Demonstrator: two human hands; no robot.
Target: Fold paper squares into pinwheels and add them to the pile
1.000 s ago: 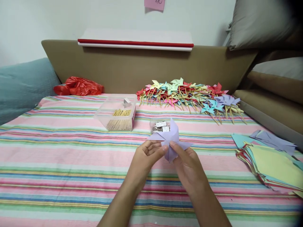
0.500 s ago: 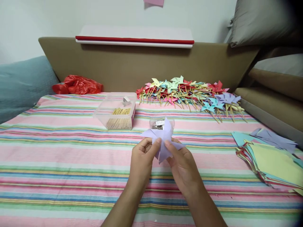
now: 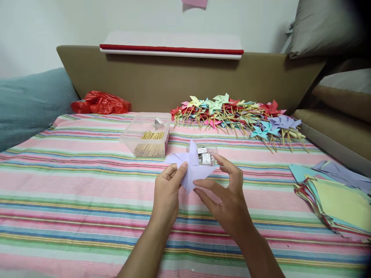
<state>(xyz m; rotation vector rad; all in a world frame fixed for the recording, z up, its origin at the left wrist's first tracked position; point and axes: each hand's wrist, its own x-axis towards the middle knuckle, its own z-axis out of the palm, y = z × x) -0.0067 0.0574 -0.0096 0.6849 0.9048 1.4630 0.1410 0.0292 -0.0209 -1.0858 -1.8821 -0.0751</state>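
My left hand [image 3: 168, 185] pinches a lilac paper pinwheel [image 3: 188, 172] between thumb and fingers, near its middle. The pinwheel's blades point up, left, right and down. My right hand [image 3: 228, 193] is at its lower right edge, the index fingertip against the paper and the thumb just below, fingers spread apart. Behind the pinwheel stands a small clear tub [image 3: 213, 150] with white labelled slips and small dark pieces, partly hidden. To the left, a clear plastic box [image 3: 130, 135] holds many wooden sticks [image 3: 150, 144] and a silvery-grey piece [image 3: 158, 122].
Finished coloured pinwheels on sticks [image 3: 226, 110] are heaped at the back. A stack of coloured paper [image 3: 339, 200] lies at the right, with lilac sheets [image 3: 342, 172] behind. A red plastic bag [image 3: 101, 102] sits back left on the striped cloth [image 3: 87, 200]. Cushions [image 3: 324, 29] border the right.
My right hand has turned and spread its fingers, moving off the pinwheel's centre to its lower right edge. The left hand still holds the pinwheel. The view has shifted slightly left.
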